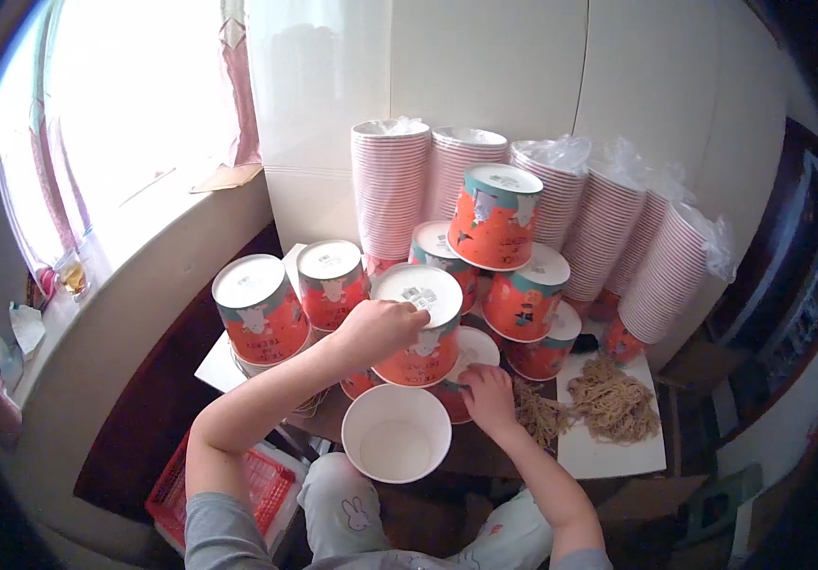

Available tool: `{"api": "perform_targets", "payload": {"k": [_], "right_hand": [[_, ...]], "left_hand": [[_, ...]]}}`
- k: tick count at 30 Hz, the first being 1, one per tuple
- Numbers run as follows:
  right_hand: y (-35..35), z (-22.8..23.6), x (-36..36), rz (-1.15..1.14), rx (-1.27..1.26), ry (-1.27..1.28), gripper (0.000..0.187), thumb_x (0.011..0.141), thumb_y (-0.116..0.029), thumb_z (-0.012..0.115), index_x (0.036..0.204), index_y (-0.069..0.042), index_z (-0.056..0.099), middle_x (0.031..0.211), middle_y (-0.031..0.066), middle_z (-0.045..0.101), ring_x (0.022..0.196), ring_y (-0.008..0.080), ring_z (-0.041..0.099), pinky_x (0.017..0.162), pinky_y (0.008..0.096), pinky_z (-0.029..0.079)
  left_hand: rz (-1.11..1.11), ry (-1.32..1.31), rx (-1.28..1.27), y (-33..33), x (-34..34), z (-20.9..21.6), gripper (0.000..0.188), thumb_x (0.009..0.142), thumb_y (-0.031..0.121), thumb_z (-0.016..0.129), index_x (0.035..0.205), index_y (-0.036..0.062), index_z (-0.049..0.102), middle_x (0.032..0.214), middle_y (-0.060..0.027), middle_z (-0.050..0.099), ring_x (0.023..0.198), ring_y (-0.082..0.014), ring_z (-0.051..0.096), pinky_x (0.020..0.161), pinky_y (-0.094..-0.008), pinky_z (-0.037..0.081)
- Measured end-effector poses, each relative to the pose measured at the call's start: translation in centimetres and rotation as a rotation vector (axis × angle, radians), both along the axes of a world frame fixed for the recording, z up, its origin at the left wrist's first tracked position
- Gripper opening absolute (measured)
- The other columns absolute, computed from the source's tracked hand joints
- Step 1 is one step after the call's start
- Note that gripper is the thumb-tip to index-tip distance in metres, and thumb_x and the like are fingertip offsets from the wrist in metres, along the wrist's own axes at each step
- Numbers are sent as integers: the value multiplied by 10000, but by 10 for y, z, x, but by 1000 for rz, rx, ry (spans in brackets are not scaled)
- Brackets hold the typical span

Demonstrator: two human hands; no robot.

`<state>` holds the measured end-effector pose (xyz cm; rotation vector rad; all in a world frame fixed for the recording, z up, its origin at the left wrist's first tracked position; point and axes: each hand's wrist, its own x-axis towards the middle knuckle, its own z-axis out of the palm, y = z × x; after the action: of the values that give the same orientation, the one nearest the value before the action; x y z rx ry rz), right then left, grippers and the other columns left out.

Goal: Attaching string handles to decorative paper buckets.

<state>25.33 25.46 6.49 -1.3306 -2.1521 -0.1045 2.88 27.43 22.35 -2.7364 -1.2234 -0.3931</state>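
Observation:
In front of me, several orange-and-teal paper buckets stand upside down in a stacked cluster, white bases up. My left hand reaches across to one upside-down paper bucket, fingers curled at the edge of its base. Just below and right of it, my right hand rests its slightly spread fingers against a lower paper bucket, partly hidden by the hand and the bucket beside it. An upright white-lined bucket, open end up and with nothing in it, sits near my knees. No hand touches it.
Tall nested stacks of paper buckets line the wall, some under clear plastic. A bundle of tan twine lies on a white board at right. A red basket is low at left, below the window ledge.

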Motion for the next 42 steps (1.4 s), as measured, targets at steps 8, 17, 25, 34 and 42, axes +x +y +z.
{"api": "perform_targets", "payload": {"k": [8,17,25,34,42], "right_hand": [[-10,12,0,34,16,181,361,679,-152,664,1001,-44,541,1084,137,510,1039,326,459,890,413,368],[-25,32,-18,172,223,202,507,675,-110,664,1119,-45,430,1156,180,426,1073,349,418,911,425,342],[-16,25,-16,149,211,254,475,673,-67,636,1102,-35,436,1146,174,427,1058,351,427,898,426,360],[-16,27,-18,160,193,267,418,689,-57,626,1068,-20,454,1131,180,429,1058,357,436,903,421,363],[-19,37,-18,170,186,321,406,686,-53,624,1057,-17,463,1130,178,438,1051,353,441,910,406,361]], "left_hand": [[395,-63,190,91,-87,-8,148,695,114,600,808,18,602,860,-151,625,834,-251,615,686,-388,501],[577,67,164,127,-93,-72,143,658,122,625,775,42,640,779,-129,635,739,-271,640,608,-363,519],[656,68,186,134,-107,-42,121,663,78,632,769,25,659,808,-122,646,749,-257,649,612,-355,524],[591,-20,346,116,-100,28,94,675,49,585,749,38,642,805,-138,640,745,-284,638,640,-367,514],[567,-61,434,56,-82,123,95,721,129,587,781,56,581,744,-152,619,732,-311,620,635,-410,495]]}}
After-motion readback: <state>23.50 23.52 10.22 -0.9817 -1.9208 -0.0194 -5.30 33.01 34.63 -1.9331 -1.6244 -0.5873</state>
